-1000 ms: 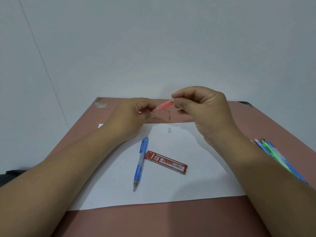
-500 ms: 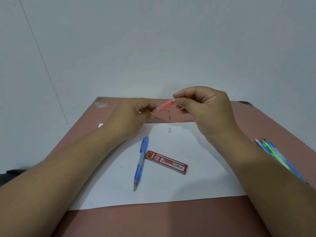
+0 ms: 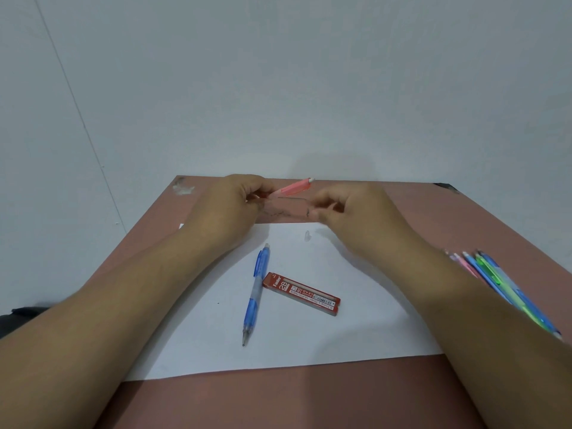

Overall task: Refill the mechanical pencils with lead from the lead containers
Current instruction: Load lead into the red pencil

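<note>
My left hand (image 3: 229, 209) grips a pink mechanical pencil (image 3: 292, 187) by its front part, and the cap end points up and to the right. My right hand (image 3: 353, 212) is just right of it with curled fingers, and seems to pinch a thin dark lead (image 3: 291, 198) that reaches toward the pencil. A blue mechanical pencil (image 3: 255, 292) lies on the white paper (image 3: 340, 335), tip toward me. Beside it lies a red 2B lead container (image 3: 301, 294). A small clear cap (image 3: 307, 235) rests on the paper below my hands.
A bundle of several blue, green and pink pencils (image 3: 501, 286) lies at the right, partly under my right forearm. The brown table (image 3: 278, 397) ends at a white wall. Pencil scribbles (image 3: 278, 213) mark the tabletop behind the paper.
My right hand let go of the pink pencil's end and dropped down and to the right. The pencil stays in my left hand alone, and a thin lead now shows between the hands.
</note>
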